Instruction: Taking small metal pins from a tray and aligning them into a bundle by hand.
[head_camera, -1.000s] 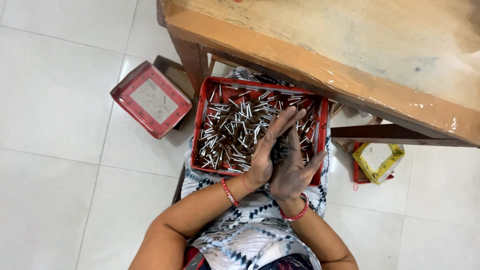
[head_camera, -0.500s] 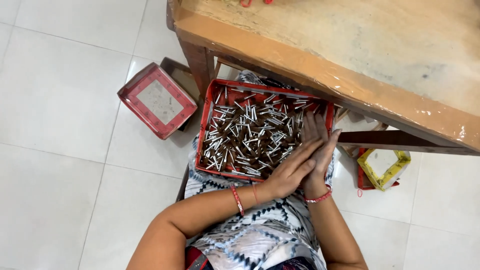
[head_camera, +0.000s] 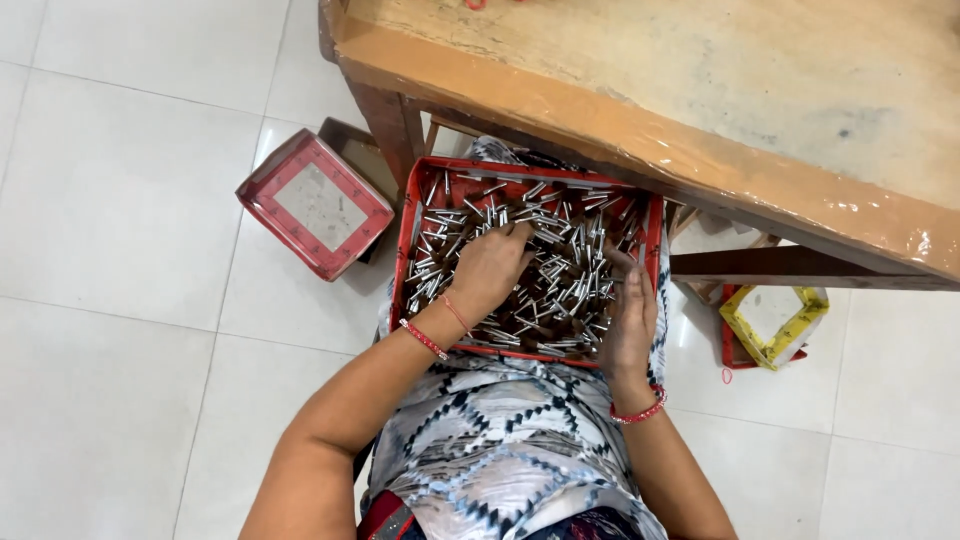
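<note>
- From my remote feed, the largest thing is the wooden table (head_camera: 700, 110), its plastic-wrapped edge overhanging the work.
- Under that edge, a red rectangular tray (head_camera: 409, 250) rests on the person's lap, against the patterned dress (head_camera: 500, 440).
- The tray is filled across its whole floor with small metal pins (head_camera: 560, 290), silvery at one end and dark at the other, lying loose and jumbled; I judge the sorting far from finished, since nothing looks bundled or set aside.
- A red box lid with a pale centre (head_camera: 315, 203) lies on the tiled floor (head_camera: 120, 300) to the left, apparently empty.
- A yellow-and-red open box (head_camera: 775, 322) sits on the floor to the right; I cannot see anything inside it.
- The left hand (head_camera: 490, 275) lies palm-down on the pins, fingers spread and loose, clasping nothing I can make out.
- The right hand (head_camera: 630, 315) stands edge-on at the tray's right side, fingers straight against the pile, not closed round anything.
</note>
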